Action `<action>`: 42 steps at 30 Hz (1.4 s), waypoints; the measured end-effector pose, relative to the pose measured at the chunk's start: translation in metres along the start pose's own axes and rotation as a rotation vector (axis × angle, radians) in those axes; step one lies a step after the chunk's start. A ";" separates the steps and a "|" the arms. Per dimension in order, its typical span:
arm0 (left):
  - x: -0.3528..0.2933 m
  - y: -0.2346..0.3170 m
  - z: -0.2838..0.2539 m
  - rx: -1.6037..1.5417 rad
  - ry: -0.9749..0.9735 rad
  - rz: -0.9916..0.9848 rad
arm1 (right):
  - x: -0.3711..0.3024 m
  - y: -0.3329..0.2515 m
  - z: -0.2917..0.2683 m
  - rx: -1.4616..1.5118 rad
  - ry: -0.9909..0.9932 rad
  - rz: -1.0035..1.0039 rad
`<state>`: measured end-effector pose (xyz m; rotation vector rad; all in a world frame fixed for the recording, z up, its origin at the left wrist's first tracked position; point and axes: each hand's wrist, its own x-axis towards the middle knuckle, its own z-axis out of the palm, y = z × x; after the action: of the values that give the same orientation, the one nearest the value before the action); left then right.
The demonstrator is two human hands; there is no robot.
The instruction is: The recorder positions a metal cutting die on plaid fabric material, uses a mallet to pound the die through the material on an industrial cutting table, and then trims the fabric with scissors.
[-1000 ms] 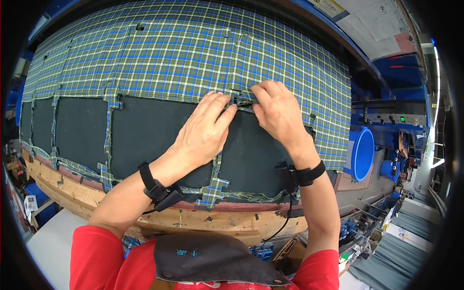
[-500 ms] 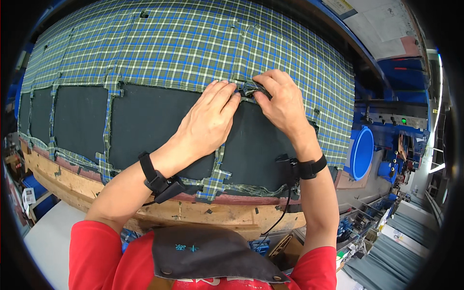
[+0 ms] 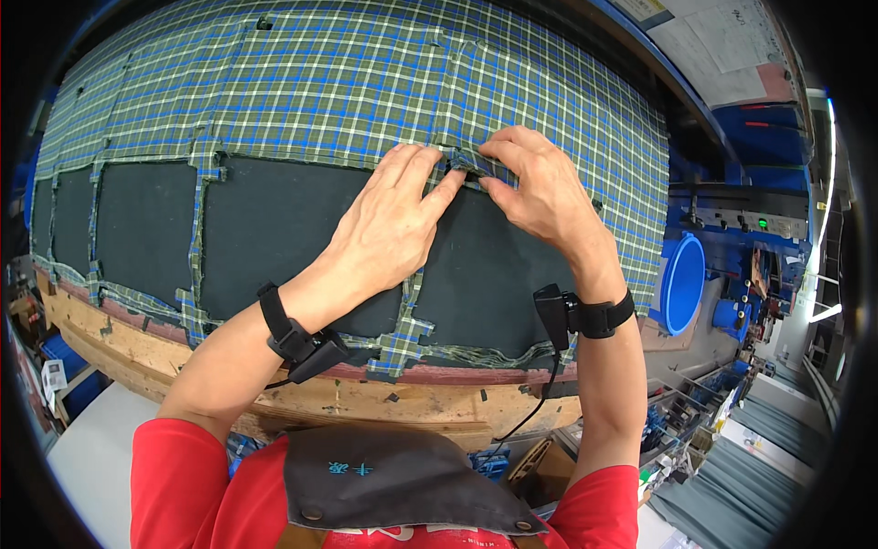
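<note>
Both hands [image 3: 457,197] (fingertips) on plaid fabric [image 3: 366,82]

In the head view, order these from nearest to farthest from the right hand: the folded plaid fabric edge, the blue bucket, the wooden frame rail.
1. Folded plaid fabric edge: pinched by the right hand.
2. Blue bucket: lower right, beside the wrist.
3. Wooden frame rail: along the bottom, below both hands.

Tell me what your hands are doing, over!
Left hand flat on dark panel, fingertips at fabric fold. Right hand pinching plaid fabric edge. Nothing in the way.
</note>
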<state>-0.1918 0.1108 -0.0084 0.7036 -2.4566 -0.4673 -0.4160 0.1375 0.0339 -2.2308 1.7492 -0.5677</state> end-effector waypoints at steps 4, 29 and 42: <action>0.000 0.001 0.001 0.027 0.000 -0.002 | -0.002 -0.001 0.000 -0.029 0.009 -0.015; 0.002 -0.001 0.002 0.030 -0.002 0.010 | 0.001 -0.004 0.026 -0.311 0.189 -0.140; -0.001 -0.001 0.003 0.054 -0.037 0.009 | 0.008 -0.001 0.045 -0.460 0.230 -0.323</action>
<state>-0.1925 0.1110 -0.0113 0.7112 -2.5149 -0.4153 -0.3932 0.1281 -0.0042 -2.9050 1.7778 -0.5459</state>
